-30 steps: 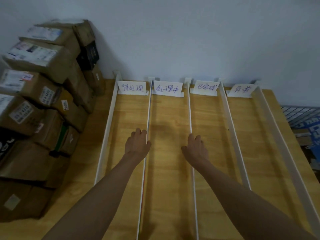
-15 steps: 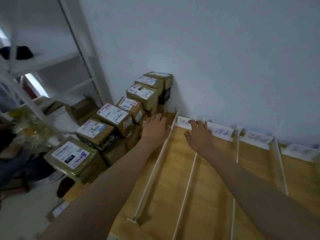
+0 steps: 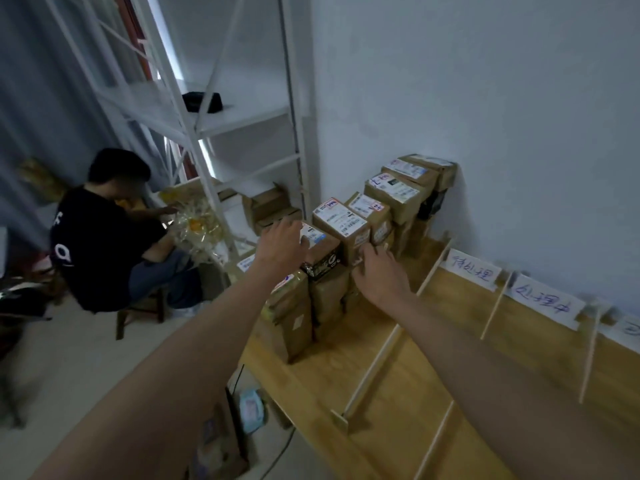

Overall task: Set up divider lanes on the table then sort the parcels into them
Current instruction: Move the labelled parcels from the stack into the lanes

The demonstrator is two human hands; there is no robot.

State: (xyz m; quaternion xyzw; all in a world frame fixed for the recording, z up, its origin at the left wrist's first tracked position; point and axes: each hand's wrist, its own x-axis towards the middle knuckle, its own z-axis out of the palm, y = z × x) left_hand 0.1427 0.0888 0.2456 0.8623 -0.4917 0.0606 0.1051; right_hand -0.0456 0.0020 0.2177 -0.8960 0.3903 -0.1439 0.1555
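Flanking one stacked parcel, left hand and right hand.

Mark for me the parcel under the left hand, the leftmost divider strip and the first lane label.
parcel (image 3: 320, 252): head view, its top face beside the shipping label.
leftmost divider strip (image 3: 388, 348): head view, mid-length of the strip.
first lane label (image 3: 472, 270): head view, centre of the white card.

Two handwritten paper signs are seen at the lanes' wall end: 待处理 on the first sign, in blue-black ink, and 处理中 on the second sign, in blue. The print on the parcels' shipping labels is too blurred to be read.
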